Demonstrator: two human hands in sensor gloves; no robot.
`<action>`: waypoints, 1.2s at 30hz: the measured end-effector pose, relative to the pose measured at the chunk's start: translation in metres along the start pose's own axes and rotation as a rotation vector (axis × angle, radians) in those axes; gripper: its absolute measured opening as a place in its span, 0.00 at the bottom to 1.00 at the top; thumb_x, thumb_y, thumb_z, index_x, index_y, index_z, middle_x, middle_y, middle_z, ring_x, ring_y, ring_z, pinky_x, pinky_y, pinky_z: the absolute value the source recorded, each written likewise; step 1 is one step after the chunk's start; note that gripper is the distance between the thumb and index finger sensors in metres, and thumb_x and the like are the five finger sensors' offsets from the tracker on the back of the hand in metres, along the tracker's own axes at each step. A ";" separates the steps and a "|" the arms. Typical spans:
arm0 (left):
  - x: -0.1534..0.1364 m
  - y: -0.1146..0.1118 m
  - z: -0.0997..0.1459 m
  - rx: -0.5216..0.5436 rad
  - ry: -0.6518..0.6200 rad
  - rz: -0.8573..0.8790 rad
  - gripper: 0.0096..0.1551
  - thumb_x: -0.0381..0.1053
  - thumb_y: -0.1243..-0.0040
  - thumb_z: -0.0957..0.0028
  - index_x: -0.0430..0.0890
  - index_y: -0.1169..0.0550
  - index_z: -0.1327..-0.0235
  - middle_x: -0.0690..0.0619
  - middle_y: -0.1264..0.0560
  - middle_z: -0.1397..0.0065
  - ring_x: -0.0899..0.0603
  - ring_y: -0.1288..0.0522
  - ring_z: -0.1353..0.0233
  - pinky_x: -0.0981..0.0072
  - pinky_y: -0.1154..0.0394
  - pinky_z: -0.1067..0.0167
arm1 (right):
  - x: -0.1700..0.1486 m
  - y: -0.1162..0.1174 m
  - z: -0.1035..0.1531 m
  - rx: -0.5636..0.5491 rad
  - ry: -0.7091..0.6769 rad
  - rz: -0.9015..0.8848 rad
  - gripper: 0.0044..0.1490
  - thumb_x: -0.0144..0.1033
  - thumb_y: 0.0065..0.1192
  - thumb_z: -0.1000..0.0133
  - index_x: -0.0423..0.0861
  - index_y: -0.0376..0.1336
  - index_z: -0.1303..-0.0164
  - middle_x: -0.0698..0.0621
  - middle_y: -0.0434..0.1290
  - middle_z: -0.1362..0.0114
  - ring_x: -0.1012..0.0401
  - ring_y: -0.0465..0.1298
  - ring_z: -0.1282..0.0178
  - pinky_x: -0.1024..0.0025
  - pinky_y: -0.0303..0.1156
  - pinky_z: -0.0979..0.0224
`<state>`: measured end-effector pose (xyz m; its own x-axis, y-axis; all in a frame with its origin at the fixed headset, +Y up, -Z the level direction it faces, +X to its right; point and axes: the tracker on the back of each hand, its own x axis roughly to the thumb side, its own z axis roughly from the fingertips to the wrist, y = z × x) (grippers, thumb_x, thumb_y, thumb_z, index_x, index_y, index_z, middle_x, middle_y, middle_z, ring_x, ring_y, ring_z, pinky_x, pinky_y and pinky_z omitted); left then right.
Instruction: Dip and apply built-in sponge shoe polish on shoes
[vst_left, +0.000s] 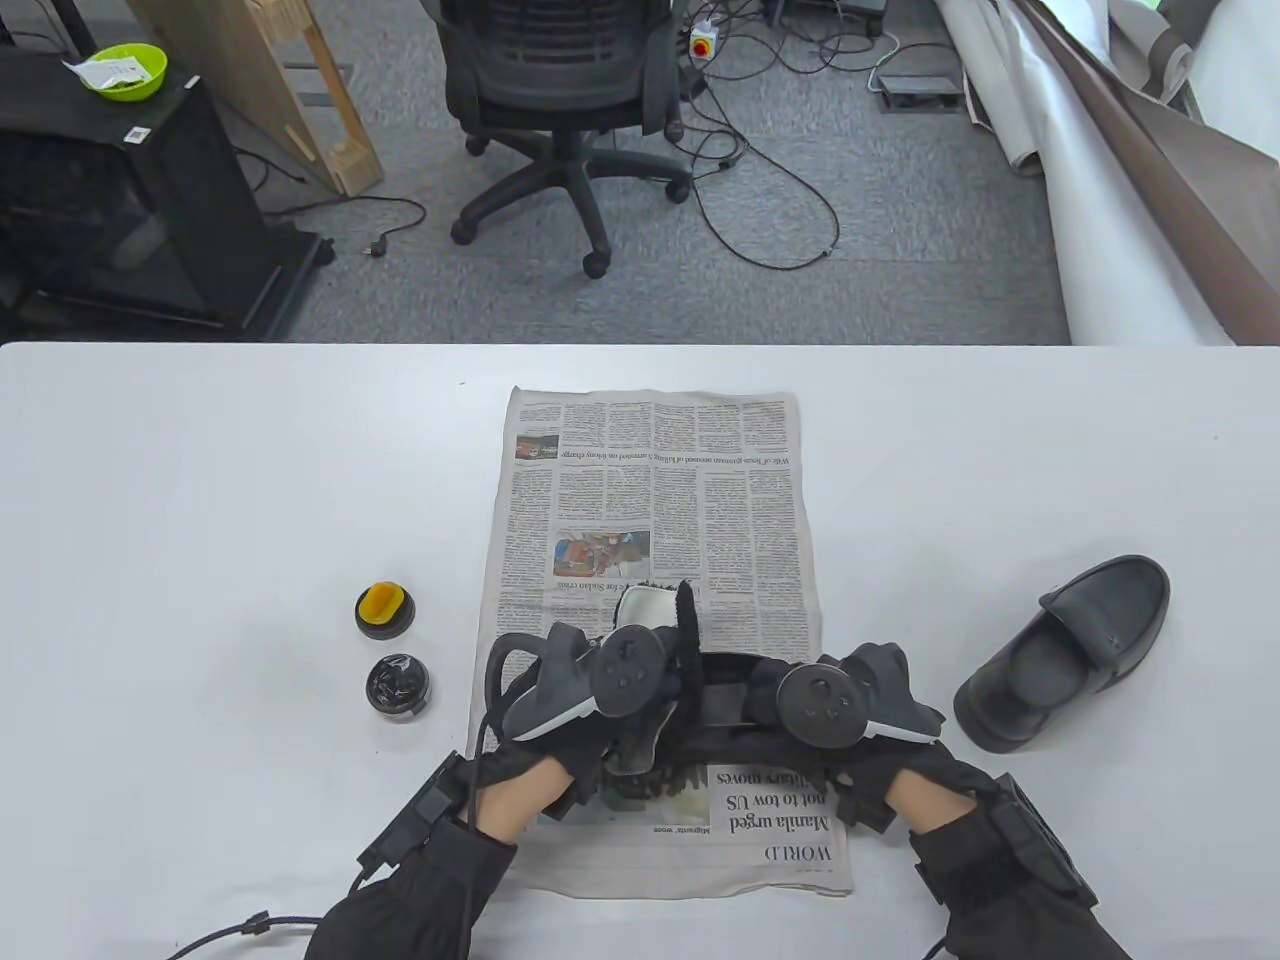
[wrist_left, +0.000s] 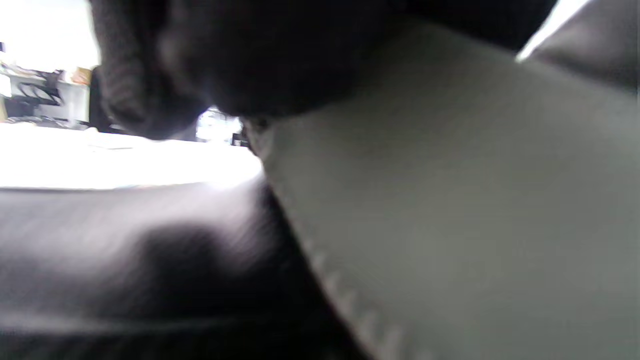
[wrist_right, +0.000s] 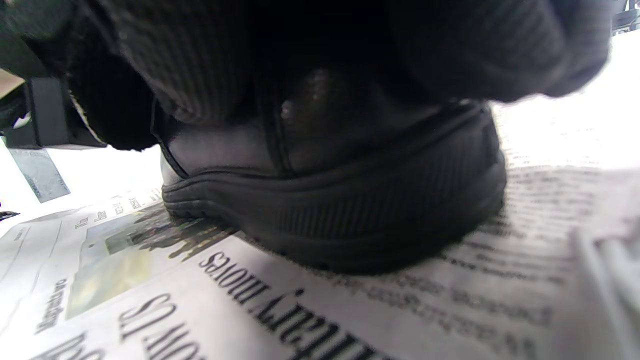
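A black shoe (vst_left: 722, 700) lies across the newspaper (vst_left: 655, 480) near the table's front edge, mostly hidden by both hands. My left hand (vst_left: 625, 700) grips a white pad with a black fuzzy edge (vst_left: 648, 610) and holds it against the shoe's left part. The pad fills the left wrist view (wrist_left: 450, 210), above dark leather (wrist_left: 125, 260). My right hand (vst_left: 815, 705) grips the shoe's right end. In the right wrist view my gloved fingers (wrist_right: 210, 65) lie over the top of the shoe (wrist_right: 350, 210). An open polish tin (vst_left: 398, 686) and its lid with a yellow sponge (vst_left: 385, 608) stand left of the paper.
A second black shoe (vst_left: 1070, 650) lies on the white table (vst_left: 200, 480) to the right of the newspaper. An office chair (vst_left: 560, 90) and cables are on the floor beyond the table's far edge.
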<state>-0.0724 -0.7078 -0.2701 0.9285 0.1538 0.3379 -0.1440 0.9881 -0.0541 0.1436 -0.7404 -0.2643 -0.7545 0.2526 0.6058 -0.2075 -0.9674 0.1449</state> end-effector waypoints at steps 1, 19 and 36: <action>-0.003 -0.001 -0.002 -0.036 0.018 -0.001 0.29 0.60 0.33 0.53 0.53 0.22 0.38 0.56 0.13 0.63 0.56 0.17 0.80 0.57 0.14 0.56 | 0.000 0.000 0.000 0.000 0.001 0.004 0.25 0.59 0.67 0.59 0.54 0.76 0.62 0.54 0.73 0.42 0.57 0.79 0.69 0.55 0.78 0.45; -0.087 0.016 0.011 -0.269 0.327 -0.218 0.28 0.59 0.30 0.53 0.52 0.20 0.39 0.55 0.13 0.63 0.56 0.17 0.79 0.56 0.15 0.55 | 0.000 0.000 0.000 -0.001 0.004 0.006 0.25 0.59 0.67 0.59 0.54 0.76 0.62 0.54 0.73 0.42 0.57 0.79 0.69 0.55 0.78 0.45; 0.011 0.003 0.018 0.078 0.095 -0.012 0.29 0.61 0.28 0.58 0.51 0.19 0.45 0.56 0.13 0.65 0.57 0.16 0.81 0.59 0.14 0.57 | 0.000 0.000 0.000 0.002 0.002 0.005 0.25 0.59 0.67 0.59 0.54 0.76 0.62 0.54 0.74 0.42 0.57 0.79 0.69 0.56 0.78 0.45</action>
<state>-0.0689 -0.7034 -0.2500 0.9580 0.1450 0.2472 -0.1556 0.9875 0.0237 0.1439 -0.7407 -0.2644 -0.7568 0.2482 0.6047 -0.2030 -0.9686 0.1435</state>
